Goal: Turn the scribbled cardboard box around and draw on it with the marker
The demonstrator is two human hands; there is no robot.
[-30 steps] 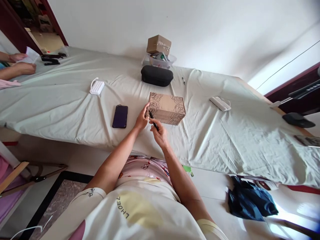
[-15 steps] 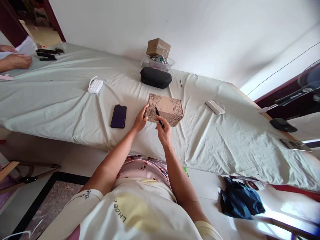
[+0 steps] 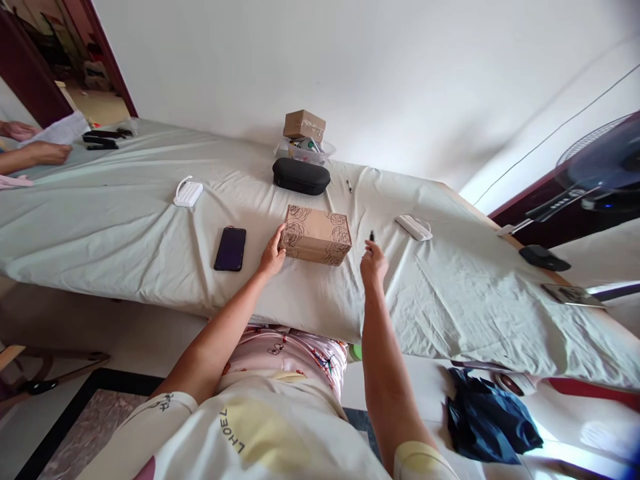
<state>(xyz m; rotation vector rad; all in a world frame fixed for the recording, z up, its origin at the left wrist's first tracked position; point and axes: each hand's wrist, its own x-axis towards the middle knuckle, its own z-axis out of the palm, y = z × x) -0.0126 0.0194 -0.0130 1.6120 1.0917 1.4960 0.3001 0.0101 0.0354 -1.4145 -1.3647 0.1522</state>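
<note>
A brown cardboard box (image 3: 317,228) lies on the cloth-covered table in front of me, with black scribbled swirls at its corners. My left hand (image 3: 273,252) grips the box's left end, thumb on the near side. To the right of the box, and apart from it, my right hand (image 3: 374,264) is closed around a black marker (image 3: 372,236), whose tip points away from me. Most of the marker is hidden by the fingers. Left of my left hand lies a dark smartphone (image 3: 231,249).
Behind the box sit a black hard case (image 3: 301,176), a clear plastic bin (image 3: 325,155) and a smaller carton (image 3: 305,125). White strapped devices (image 3: 189,193) lie on both sides. At far left another person's hands hold paper (image 3: 60,130). A fan (image 3: 600,160) stands at right.
My right hand has lifted off the box's top and moved right with the marker. My left hand stays on the box's left end. The view has shifted slightly.
</note>
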